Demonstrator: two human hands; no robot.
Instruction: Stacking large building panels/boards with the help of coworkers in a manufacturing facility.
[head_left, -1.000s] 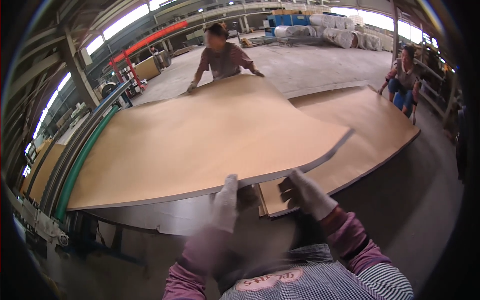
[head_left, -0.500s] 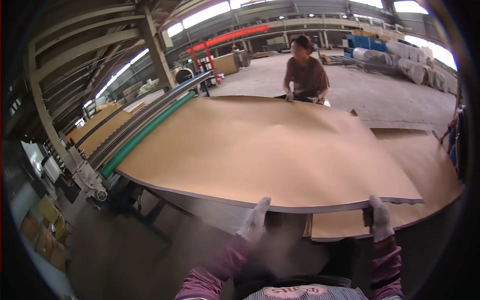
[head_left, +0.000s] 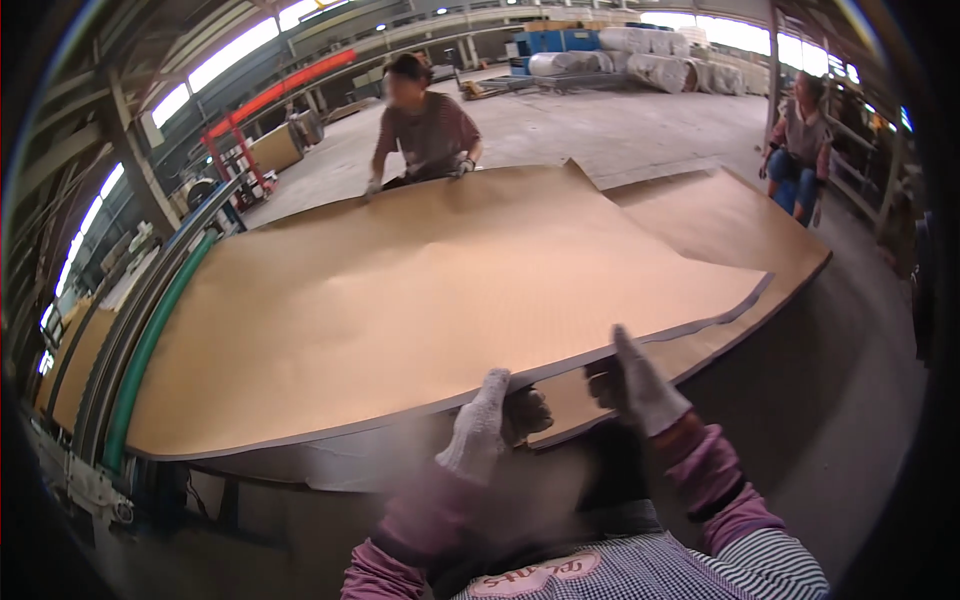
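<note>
A large thin brown sheet [head_left: 450, 290] of board or veneer is spread wide in front of me, bowed upward in the middle. My left hand [head_left: 485, 425], in a white knit glove, grips its near edge. Just to the right, my gloved right hand [head_left: 635, 385] holds the same edge, fingers on top. Across the sheet a co-worker [head_left: 425, 130] bends over it with both gloved hands on the far edge. Under the sheet's right part lies a stack of similar brown sheets [head_left: 740, 215].
A long machine frame with a green roller [head_left: 150, 345] runs along the left. A second person [head_left: 800, 140] in blue trousers stands by a railing at the right. Wrapped rolls and blue containers stand at the back of the concrete hall floor [head_left: 850, 400].
The view has swung back to the right. My hands, spread wide half a second ago, are now close together on the near edge, and the sheet lies further to the left.
</note>
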